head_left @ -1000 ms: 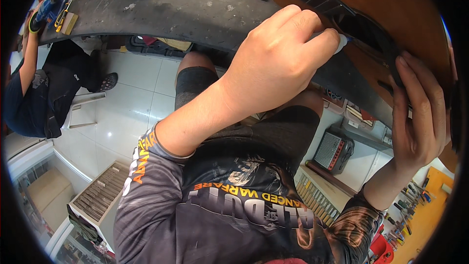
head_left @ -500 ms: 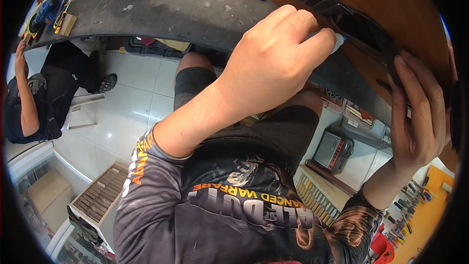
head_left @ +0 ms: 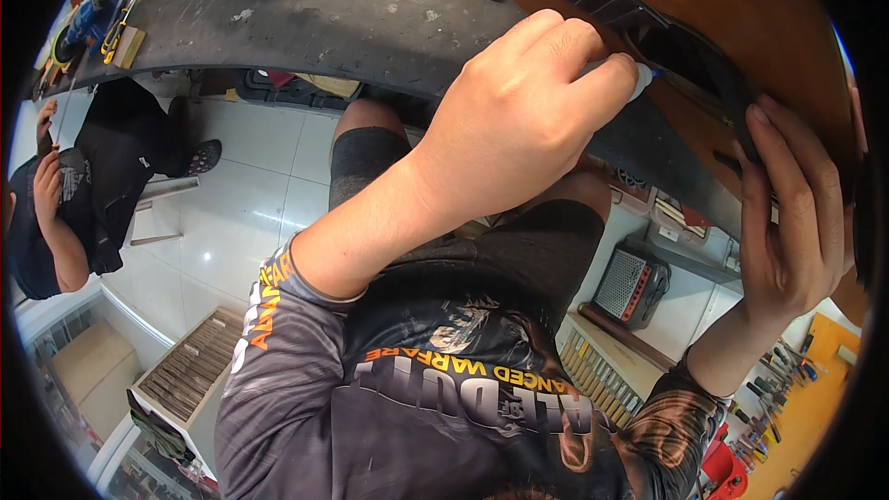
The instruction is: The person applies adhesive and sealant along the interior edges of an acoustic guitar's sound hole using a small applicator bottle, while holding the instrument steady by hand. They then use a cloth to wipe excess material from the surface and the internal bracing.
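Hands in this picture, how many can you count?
4: the wearer's left hand at centre, gripping a pale object; right hand at right; a co-worker's upper hand and lower hand at far left.

The shirt (head_left: 417, 454) is black and dark grey. Big silver letters (head_left: 482, 395) run over the chest, and smaller yellow and orange letters (head_left: 491, 370) sit beside them. A pale, blurry picture (head_left: 458, 333) is near those. The sleeves are long. The left sleeve (head_left: 306, 361) is dark grey with streaks, and has white and orange letters on it. Its cuff (head_left: 324, 287) has a grey edge. The right sleeve (head_left: 671, 431) is black with brown and orange swirls. The shorts (head_left: 546, 241) are plain and dark. The left knee (head_left: 369, 116), left hand (head_left: 542, 97) and right hand (head_left: 796, 222) are bare.
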Demonstrator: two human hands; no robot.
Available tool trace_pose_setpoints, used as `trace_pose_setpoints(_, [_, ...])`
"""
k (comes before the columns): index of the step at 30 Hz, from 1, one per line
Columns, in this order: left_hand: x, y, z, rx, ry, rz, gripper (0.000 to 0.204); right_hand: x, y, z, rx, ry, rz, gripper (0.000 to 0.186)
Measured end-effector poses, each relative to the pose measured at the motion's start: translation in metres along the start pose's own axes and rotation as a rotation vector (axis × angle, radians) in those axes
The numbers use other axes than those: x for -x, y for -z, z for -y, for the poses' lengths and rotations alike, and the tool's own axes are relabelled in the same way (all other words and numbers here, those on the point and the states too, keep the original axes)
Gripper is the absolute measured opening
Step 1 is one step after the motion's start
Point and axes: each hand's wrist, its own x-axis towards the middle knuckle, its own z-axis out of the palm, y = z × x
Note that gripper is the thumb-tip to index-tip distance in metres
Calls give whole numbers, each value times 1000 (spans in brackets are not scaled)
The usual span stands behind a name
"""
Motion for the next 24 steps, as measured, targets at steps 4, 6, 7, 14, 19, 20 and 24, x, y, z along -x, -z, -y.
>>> trace_pose_setpoints(4, [-1,2,0,-3,-6,1,20,3,-3,2,-29,-40,-22,37])
trace_pose_setpoints(6, [-1,5,-1,-16,-5,15,20,4,-4,2,-26,-37,-19,37])
trace_pose_setpoints(7, [-1,5,-1,-29,-4,28,21,4,-4,2,-43,-52,-27,37])
trace_pose_setpoints(14, [0,5,1,-30,-8,29,22,3,-3,1,-49,-66,-11,37])
trace_pose_setpoints(19, [-1,5,0,-37,-12,19,24,2,0,2,-5,-46,-4,37])
trace_pose_setpoints(20, [-1,5,0,-37,-13,18,24,1,1,2,2,-27,3,37])
trace_pose_setpoints(24, [0,4,-1,-33,-7,28,23,3,-2,3,-17,-52,-8,36])
